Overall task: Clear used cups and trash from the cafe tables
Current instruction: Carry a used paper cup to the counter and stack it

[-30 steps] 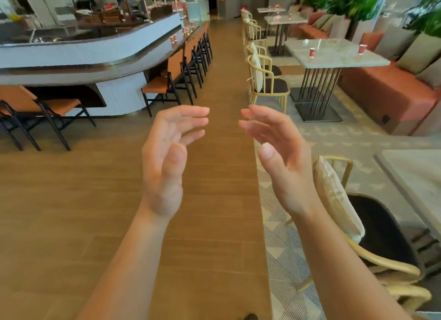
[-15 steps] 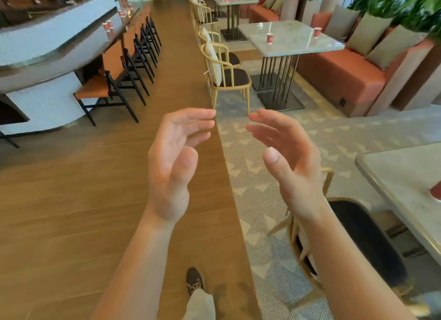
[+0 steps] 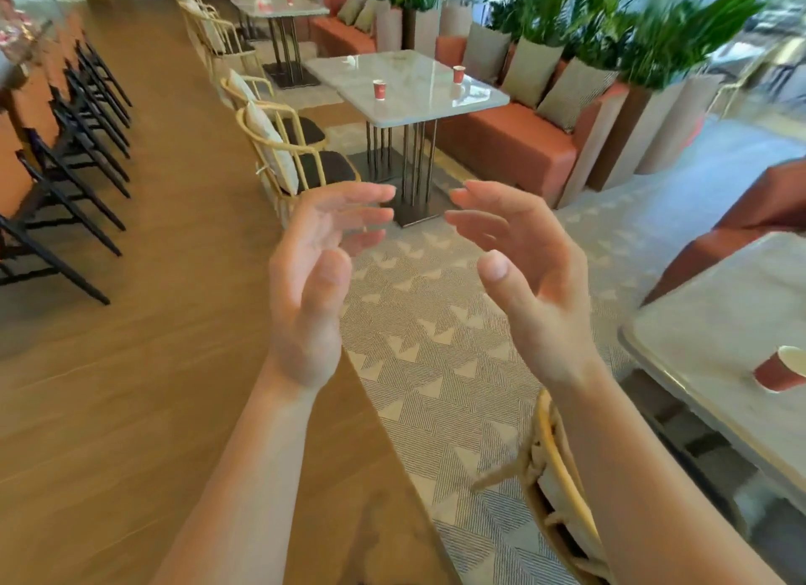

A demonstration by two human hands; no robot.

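Left grip (image 3: 305,288) and right grip (image 3: 536,288) raised palm to palm above the floor, fingers loosely spread, released, grasping nothing. Red paper cup (image 3: 778,371) on the near counter (image 3: 706,323) at far right, close to its edge; another cup (image 3: 379,89) on the far counter (image 3: 418,83). Probably light, thin-walled, easily crushed, perhaps holding dregs: best taken gently round the middle.

The single head-worn camera looks forward and down, hands (image 3: 418,279) close below, cafe tables (image 3: 405,87) farther ahead.
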